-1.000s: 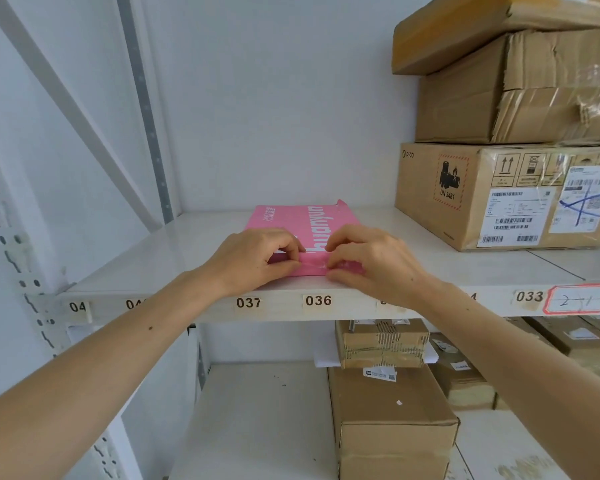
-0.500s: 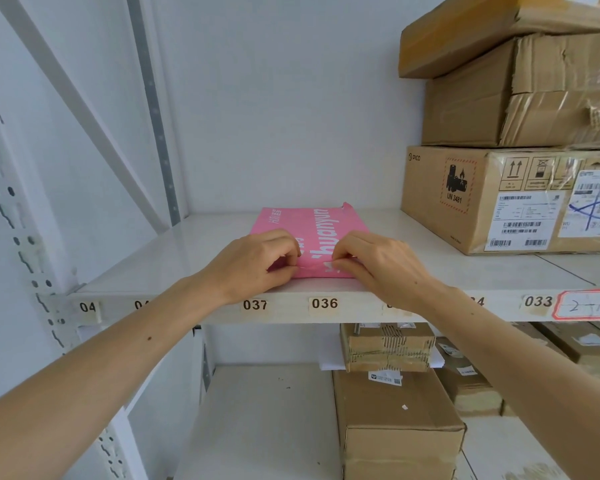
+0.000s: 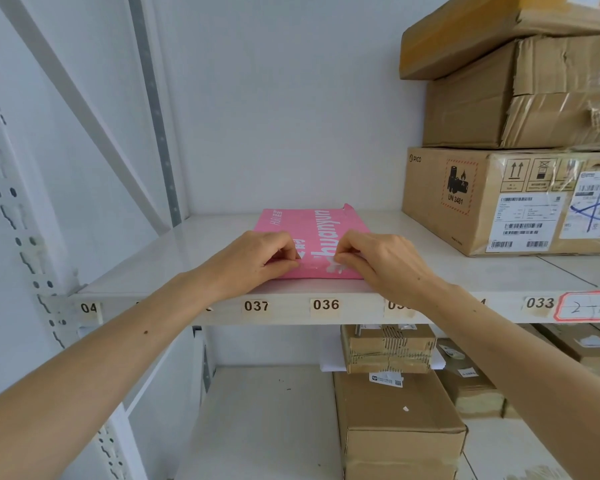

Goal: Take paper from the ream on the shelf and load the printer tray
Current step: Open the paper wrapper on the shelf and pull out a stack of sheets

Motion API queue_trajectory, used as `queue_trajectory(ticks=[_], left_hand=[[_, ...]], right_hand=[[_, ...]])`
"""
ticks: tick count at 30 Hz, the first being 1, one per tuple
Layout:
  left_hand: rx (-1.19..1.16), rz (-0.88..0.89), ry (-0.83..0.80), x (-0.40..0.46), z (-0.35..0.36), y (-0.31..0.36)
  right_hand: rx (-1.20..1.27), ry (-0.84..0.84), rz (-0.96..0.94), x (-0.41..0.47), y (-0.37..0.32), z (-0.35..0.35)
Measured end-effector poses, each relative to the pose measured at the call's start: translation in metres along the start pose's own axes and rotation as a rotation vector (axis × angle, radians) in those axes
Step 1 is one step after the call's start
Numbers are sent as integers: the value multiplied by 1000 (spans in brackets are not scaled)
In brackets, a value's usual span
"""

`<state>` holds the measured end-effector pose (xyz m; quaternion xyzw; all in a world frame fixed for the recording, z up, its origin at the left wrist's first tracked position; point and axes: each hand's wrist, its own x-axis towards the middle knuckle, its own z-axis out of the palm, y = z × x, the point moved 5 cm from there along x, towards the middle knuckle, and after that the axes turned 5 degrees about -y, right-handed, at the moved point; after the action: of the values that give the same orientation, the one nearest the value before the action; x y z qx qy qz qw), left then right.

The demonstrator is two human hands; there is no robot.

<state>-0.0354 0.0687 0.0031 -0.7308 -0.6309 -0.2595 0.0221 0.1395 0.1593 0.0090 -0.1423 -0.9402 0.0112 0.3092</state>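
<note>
The ream (image 3: 312, 244) wrapper, whole a second ago, is now torn white between the left hand (image 3: 253, 258) and right hand (image 3: 381, 261), both pinched on it; sheets should soon be reachable.

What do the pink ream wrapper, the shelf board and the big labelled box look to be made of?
Pink ream wrapper: probably matte coated paper; it creases, and torn white patches show at the near edge where both hands pinch it.
Shelf board: likely painted metal or laminate; smooth, off-white, faintly glossy.
Labelled box: brown corrugated cardboard, partly covered in clear tape or film that glints.
</note>
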Motion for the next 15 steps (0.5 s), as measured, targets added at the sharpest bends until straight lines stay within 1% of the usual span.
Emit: queue_trajectory(ticks=[6, 11, 15], left_hand=[[-12, -32, 19, 1, -4, 0], [-41, -9, 64, 5, -8, 6], [-104, -29, 18, 8, -12, 5]], right_hand=[[19, 25, 18, 3, -1, -4], [58, 67, 72, 4, 4, -3], [140, 121, 88, 4, 7, -4]])
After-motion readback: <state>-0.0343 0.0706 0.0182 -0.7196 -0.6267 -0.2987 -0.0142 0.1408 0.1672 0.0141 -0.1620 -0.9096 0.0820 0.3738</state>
